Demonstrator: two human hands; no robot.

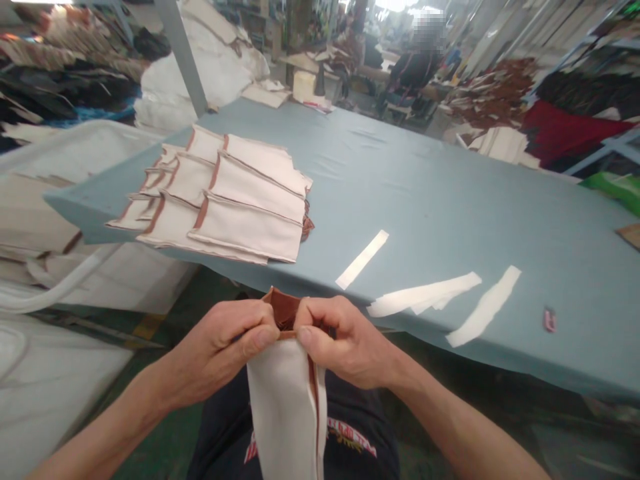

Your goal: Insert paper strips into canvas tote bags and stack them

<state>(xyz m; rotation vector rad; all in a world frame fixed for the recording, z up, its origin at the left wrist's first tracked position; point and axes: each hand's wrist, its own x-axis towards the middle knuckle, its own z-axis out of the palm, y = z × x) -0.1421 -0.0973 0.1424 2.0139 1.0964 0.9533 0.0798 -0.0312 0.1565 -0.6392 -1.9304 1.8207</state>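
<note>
1. My left hand (pixel 237 340) and right hand (pixel 345 343) pinch the brown rim (pixel 287 335) of the cloth tube (pixel 280 407), hanging before me.
2. I'm probably straightening that rim; next calls for an even grip along it.
3. White strips (pixel 425 294) lie near the desk's (pixel 370 180) edge.
4. Cloth pieces (pixel 255 227) overlap, farther left.

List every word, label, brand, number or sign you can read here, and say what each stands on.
Fully readable text: none.
Dark clothing: red-and-white lettering, upside down in this view, partly hidden behind the held pale piece; too blurred to read.
Small pink object: too small to tell.
</note>
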